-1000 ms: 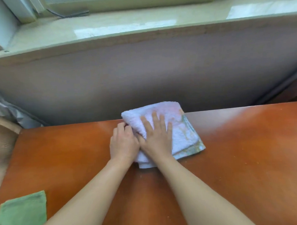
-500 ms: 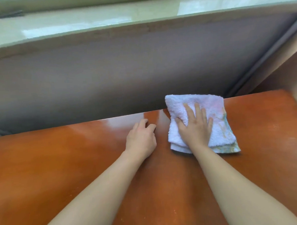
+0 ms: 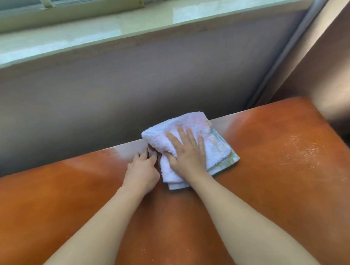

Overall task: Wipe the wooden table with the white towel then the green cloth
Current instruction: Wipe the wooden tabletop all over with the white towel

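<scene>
The folded white towel point(image 3: 214, 143), with a pale coloured print along its right border, lies at the far edge of the glossy orange-brown wooden table point(image 3: 280, 172). My right hand point(image 3: 185, 153) presses flat on the towel's left half, fingers spread and thumb tucked against its left fold. Just left of it, my left hand point(image 3: 141, 171) rests on the table, its fingertips touching the towel's left edge. The green cloth is out of view.
A grey wall point(image 3: 129, 90) rises right behind the table's far edge, with a pale stone window sill point(image 3: 87, 34) above it. A brownish panel point(image 3: 336, 67) borders the table's far right corner. Small light specks point(image 3: 301, 147) dot the right part of the table.
The towel has slid rightward along the far edge under my right hand. My left hand came off it and now touches its left edge again. The green cloth has left the view.
</scene>
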Demonstrator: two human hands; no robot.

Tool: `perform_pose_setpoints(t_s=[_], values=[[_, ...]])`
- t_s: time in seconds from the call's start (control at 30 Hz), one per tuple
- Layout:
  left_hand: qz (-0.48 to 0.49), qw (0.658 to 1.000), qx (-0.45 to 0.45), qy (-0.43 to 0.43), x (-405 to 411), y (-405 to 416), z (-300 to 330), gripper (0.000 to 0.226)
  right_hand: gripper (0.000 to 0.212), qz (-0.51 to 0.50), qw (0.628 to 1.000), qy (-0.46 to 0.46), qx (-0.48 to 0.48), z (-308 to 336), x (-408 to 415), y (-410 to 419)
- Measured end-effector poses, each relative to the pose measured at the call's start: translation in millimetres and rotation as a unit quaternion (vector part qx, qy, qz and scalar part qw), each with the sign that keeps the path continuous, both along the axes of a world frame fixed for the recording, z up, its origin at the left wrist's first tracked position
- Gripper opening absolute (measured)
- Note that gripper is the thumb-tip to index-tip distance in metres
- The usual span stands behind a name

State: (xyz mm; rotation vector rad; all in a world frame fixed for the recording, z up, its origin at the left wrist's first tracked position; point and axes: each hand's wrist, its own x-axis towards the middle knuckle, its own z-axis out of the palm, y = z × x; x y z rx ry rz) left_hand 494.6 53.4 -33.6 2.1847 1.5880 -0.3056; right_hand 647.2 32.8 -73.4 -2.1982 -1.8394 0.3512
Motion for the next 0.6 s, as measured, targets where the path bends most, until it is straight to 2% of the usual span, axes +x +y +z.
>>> perform_pose_setpoints(t_s=[0.17,0.27,0.33,0.5,0.6], values=[[0.05,0.998,0.033,-0.029,19,-3,12,0.042,0.059,-0.129,0.991,-0.007,-0.024,6,90,-16],[0.001,0.996,0.037,-0.078,52,-7,16,0.046,0.06,-0.222,0.973,0.0,-0.057,16,156,-29],[-0.041,0.994,0.025,-0.095,79,-10,15,0.05,0.061,-0.248,0.967,0.0,-0.066,18,177,-32],[-0.072,0.996,0.0,-0.055,119,-19,-1,0.057,0.058,-0.226,0.974,-0.012,-0.032,11,168,-28],[-0.055,0.996,0.031,-0.056,135,-14,-9,0.058,0.058,-0.113,0.994,-0.011,0.004,5,134,-22]])
